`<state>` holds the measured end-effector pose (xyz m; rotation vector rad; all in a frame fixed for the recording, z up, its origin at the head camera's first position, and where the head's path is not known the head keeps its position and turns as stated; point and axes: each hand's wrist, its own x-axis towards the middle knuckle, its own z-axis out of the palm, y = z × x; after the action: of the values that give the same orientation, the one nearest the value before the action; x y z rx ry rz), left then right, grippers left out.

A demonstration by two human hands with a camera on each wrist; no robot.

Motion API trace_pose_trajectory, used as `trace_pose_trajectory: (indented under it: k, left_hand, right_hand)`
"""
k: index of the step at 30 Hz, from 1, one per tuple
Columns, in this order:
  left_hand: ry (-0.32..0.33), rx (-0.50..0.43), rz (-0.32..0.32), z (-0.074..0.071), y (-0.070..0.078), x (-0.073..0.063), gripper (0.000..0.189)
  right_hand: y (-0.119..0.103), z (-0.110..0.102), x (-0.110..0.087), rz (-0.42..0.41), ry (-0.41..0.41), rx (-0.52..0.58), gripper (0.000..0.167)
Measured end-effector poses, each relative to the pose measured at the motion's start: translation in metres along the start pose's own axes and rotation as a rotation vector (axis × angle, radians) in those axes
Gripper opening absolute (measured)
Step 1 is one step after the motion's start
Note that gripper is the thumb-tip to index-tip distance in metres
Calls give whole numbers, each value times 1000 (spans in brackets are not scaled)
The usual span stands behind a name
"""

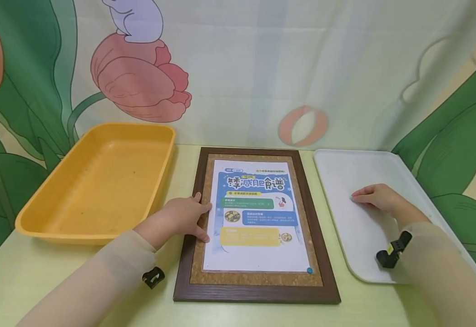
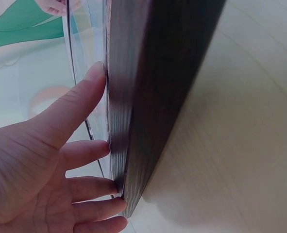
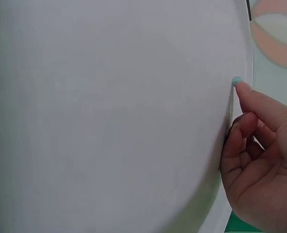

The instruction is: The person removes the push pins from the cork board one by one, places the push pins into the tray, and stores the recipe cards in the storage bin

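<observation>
A cork board in a dark brown frame (image 1: 258,294) lies on the table, bearing a printed poster (image 1: 258,260) with Chinese text. One blue pushpin (image 1: 309,270) sits at the poster's lower right corner. My left hand (image 1: 184,216) rests on the board's left side, fingers spread; in the left wrist view its fingertips lie along the wooden edge. Over the white tray (image 1: 356,247), my right hand (image 1: 379,200) pinches a small teal pushpin (image 3: 237,80) at its fingertips, close to the tray's surface. The other fingers are curled in.
A yellow plastic tray (image 1: 162,181) stands left of the board, with a few dark specks on its bottom. Behind the table (image 1: 140,313) hangs a curtain (image 1: 238,81) printed with flowers and leaves. Black wrist cameras are strapped at both sleeves.
</observation>
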<state>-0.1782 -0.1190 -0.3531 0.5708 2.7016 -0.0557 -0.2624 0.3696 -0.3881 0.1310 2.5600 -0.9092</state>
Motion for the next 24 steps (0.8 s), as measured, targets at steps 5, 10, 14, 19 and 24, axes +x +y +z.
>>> trace_pose_trajectory:
  k: [5,10,14,19,24]
  left_hand:
    - [2,-6,11,1,-1,0,91]
    - [5,-11,7,0,0,0,90]
    - [7,-16,5,0,0,-1,90]
    - [6,-16,-2,1,-1,0,90]
    - [3,-18,-5,2,-1,0,90]
  right_hand:
    - [2,1,0,13,6,-3,48]
    - [3,1,1,15,3,-9,50]
    - [2,0,1,24,4,-8,51]
    - [2,0,0,28,5,-1,51]
    - [3,-1,0,37,2,13,52]
